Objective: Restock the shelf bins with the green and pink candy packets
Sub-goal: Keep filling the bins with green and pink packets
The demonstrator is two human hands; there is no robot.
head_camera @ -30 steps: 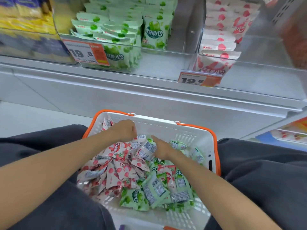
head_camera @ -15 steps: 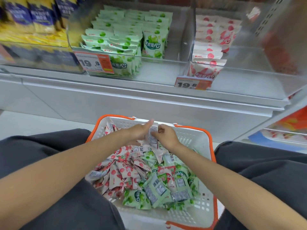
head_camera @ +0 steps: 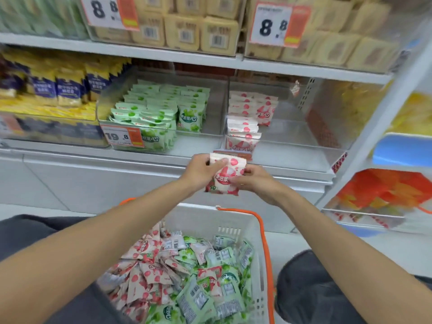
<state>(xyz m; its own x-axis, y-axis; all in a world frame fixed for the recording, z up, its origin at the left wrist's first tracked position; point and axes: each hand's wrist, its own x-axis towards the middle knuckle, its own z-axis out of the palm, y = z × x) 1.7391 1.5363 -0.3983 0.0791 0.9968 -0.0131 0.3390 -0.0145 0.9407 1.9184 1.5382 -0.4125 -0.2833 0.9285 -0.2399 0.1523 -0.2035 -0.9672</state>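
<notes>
Two hands meet on one pink-and-white candy packet (head_camera: 225,177), held up just in front of the clear plastic shelf bin (head_camera: 289,136) of pink packets. From my seat, the left hand (head_camera: 200,172) pinches its top edge and the right hand (head_camera: 257,183) grips its right side. The packet hides most of that bin's orange price tag (head_camera: 247,155). The white plastic basket with orange rim (head_camera: 210,220) is cut off at the bottom, and the upper shelves are blurred
</notes>
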